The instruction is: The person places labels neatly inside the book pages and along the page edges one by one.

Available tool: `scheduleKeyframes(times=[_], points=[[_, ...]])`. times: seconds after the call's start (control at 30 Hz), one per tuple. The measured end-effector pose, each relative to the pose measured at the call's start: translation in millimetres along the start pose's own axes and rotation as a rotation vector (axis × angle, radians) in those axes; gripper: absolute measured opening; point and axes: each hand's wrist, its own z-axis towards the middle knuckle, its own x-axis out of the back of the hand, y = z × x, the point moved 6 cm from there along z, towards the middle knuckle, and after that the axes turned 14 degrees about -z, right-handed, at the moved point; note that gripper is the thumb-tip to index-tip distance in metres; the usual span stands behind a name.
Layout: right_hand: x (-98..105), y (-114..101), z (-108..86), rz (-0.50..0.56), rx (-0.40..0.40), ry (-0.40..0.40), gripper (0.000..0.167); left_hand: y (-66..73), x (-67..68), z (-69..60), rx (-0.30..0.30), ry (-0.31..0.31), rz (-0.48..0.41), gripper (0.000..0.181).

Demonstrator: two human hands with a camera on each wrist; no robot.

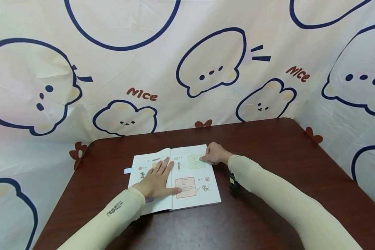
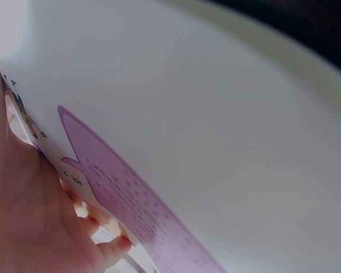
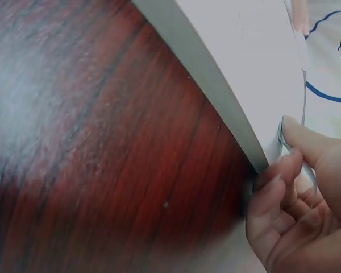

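An open book (image 1: pixel 210 189) with printed pages lies on the brown table. My left hand (image 1: pixel 156 182) rests on it near the spine, fingers straight and spread, the thumb reaching onto the right page. In the left wrist view, a purple speech bubble (image 2: pixel 113 182) shows on the page beside that palm. At the book's upper right edge, my right hand (image 1: pixel 217 153) pinches a page. The right wrist view shows the thumb and curled fingers on the page (image 3: pixel 261 74), whose edge bends up slightly between them. The thick stack of pages lies beneath.
A light blue tab (image 1: pixel 127 170) sticks out from the book's left side. Dark reddish-brown tabletop (image 1: pixel 262 146) surrounds the book. Behind and at both sides hangs a pale cloth (image 1: pixel 162 69) with cartoon outlines. Something small and black (image 1: pixel 234 182) sits under the right wrist.
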Motion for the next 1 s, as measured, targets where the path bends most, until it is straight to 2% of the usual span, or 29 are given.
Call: scheduleKeyframes(times=[0.17, 0.37, 0.63, 0.87, 1.0], points=[[3.7, 4.0, -1.9, -0.028, -0.038, 0.011, 0.048, 0.1, 0.8, -0.1, -0.003, -0.002, 0.007, 0.112], [7.1, 5.5, -3.5, -0.006, -0.038, -0.006, 0.037, 1.4, 2.0, -0.6, -0.001, 0.000, 0.000, 0.112], [6.5, 3.4, -4.0, 0.004, -0.026, -0.039, 0.041, 1.4, 3.0, -2.0, -0.002, 0.006, 0.001, 0.112], [5.1, 3.7, -1.7, -0.049, -0.051, -0.020, 0.039, 0.5, 2.0, -2.3, 0.000, 0.008, -0.002, 0.112], [5.9, 3.6, -1.7, -0.025, -0.039, -0.022, 0.038, 0.5, 0.8, -1.9, 0.001, 0.013, 0.004, 0.112]])
